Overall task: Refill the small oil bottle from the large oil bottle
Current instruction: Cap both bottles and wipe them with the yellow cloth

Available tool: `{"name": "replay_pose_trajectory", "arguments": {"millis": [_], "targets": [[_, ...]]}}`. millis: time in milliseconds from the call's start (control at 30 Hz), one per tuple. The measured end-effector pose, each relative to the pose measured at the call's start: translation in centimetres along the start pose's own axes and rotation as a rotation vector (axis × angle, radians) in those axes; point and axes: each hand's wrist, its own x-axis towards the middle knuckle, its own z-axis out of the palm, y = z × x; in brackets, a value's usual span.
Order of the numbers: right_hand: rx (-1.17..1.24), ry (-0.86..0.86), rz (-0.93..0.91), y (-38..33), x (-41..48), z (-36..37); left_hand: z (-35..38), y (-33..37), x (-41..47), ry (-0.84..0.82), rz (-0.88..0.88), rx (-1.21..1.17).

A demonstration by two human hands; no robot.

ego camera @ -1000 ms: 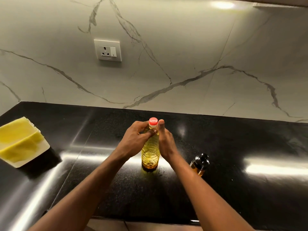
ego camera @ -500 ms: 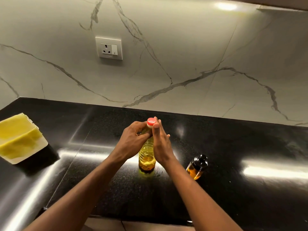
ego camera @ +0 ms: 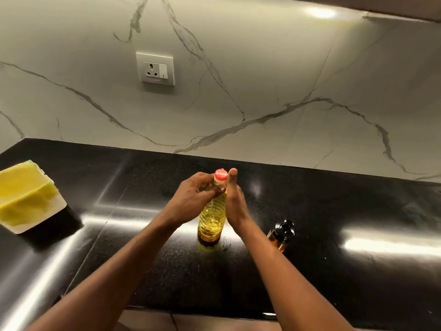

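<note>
The large oil bottle (ego camera: 212, 219), clear ribbed plastic with yellow oil, stands upright on the black counter (ego camera: 334, 211). Its red cap (ego camera: 221, 175) is on. My left hand (ego camera: 193, 199) wraps the bottle's neck just under the cap. My right hand (ego camera: 235, 201) lies flat against the bottle's right side, its fingers reaching up beside the cap. The small oil bottle (ego camera: 281, 235), amber with a black cap, stands to the right, partly behind my right forearm.
A white container (ego camera: 35, 225) draped with a yellow cloth (ego camera: 23, 192) sits at the counter's left. A wall socket (ego camera: 155, 69) is set in the marble backsplash. The counter's front edge runs below my forearms.
My hands have stayed on the bottle; the right hand's fingers have shifted slightly around the cap. The bottle is still upright with its cap on.
</note>
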Motion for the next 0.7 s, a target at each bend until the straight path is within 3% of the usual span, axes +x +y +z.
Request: {"name": "replay_pose_trajectory", "arguments": {"millis": [67, 133, 233, 300, 467, 600, 700], "targets": [[-0.012, 0.020, 0.044, 1.4, 0.9, 0.1, 0.1, 0.1, 0.1, 0.017, -0.011, -0.030], [-0.056, 0.150, 0.047, 0.8, -0.3, 0.4, 0.1, 0.1, 0.2, 0.026, -0.015, -0.048], [-0.290, 0.273, -0.008, -0.2, -3.0, 0.9, 0.1, -0.2, 0.1, 0.045, -0.031, -0.039], [-0.319, 0.309, -0.026, 0.2, -4.2, 1.4, 0.1, -0.3, 0.2, 0.045, -0.053, -0.035], [-0.060, 0.205, 0.006, -0.7, -5.9, 3.6, 0.2, -0.6, 0.2, 0.049, -0.062, -0.034], [0.009, 0.194, -0.107, -1.3, -5.2, 3.3, 0.0, -0.8, 0.0, 0.053, -0.064, -0.046], [0.101, 0.153, -0.070, -0.6, -2.9, 1.9, -0.3, -0.6, 0.0, 0.034, -0.054, -0.058]]}}
